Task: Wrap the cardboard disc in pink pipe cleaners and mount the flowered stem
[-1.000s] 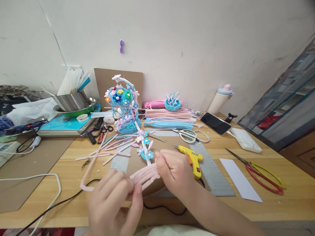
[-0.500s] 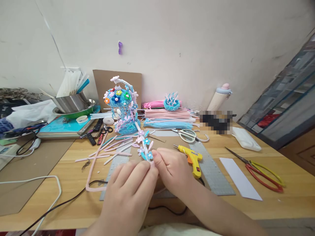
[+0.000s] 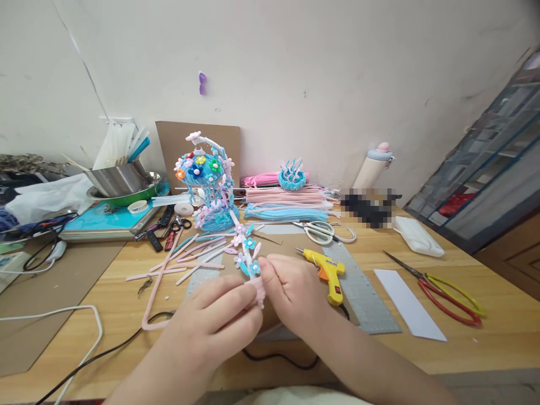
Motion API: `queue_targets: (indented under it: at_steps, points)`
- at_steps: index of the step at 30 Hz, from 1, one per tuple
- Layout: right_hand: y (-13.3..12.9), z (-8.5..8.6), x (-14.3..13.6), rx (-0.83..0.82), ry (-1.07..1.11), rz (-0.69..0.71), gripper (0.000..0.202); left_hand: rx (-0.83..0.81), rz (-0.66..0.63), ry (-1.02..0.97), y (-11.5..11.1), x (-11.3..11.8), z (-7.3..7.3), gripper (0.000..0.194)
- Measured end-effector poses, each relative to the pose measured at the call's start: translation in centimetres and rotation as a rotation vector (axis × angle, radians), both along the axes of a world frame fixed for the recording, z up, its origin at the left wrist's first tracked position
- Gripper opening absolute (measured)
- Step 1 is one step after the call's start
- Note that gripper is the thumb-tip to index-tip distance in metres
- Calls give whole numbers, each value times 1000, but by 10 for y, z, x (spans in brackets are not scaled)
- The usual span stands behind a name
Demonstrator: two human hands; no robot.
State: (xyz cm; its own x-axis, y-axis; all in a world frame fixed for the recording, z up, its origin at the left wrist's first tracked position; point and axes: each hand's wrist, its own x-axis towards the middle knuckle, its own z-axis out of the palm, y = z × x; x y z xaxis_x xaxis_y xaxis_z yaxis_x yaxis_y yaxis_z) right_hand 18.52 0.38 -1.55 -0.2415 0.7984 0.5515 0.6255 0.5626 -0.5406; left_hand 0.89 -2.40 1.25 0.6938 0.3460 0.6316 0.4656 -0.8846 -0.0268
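Observation:
A white stem with blue and lilac pipe-cleaner flowers [image 3: 250, 245] leans upward between my hands. Its lower end is wrapped in fuzzy pink pipe cleaner [image 3: 259, 289]. My right hand [image 3: 295, 287] is closed round the stem's lower part from the right, thumb along it. On the other side, my left hand [image 3: 223, 318] has its fingers bent and pressed against the pink wrapping. A long pink pipe-cleaner strand [image 3: 154, 301] bends across the table and passes behind my left hand. The stem's bottom end is hidden by my fingers.
A yellow glue gun [image 3: 331, 273] lies right of my hands, near red-and-yellow-handled scissors [image 3: 449, 298] and a white strip [image 3: 409, 304]. Behind stands a flowered blue jellyfish-like ornament [image 3: 206, 180], beside pipe-cleaner bundles [image 3: 287, 211]. A black cord [image 3: 105, 351] runs across the left.
My left hand has turned and its fingers have slid lower, uncovering the pink wrapping on the stem. The right hand keeps its grip. The whole view has shifted slightly.

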Motion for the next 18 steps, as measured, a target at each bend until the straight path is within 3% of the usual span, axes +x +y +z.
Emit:
queue_targets:
  at_steps: [3,5,8,10,15,18]
  points:
    - [2,-3,1,-2,-2,-30,44,-106,58,-53,-7,-5,-5,22]
    - [2,-3,1,11,-9,-21,44,-159,141,-177,-12,-2,-10,9]
    - [1,-3,0,20,-5,-24,44,-171,296,-309,-15,9,-17,19]
    - [0,-2,0,19,-4,-23,44,-155,348,-341,-14,18,-19,15]
    - [-1,-2,1,17,11,-4,41,43,230,-400,-11,26,-26,23]
    - [-2,-2,2,16,21,-3,41,111,222,-427,-12,26,-32,22]
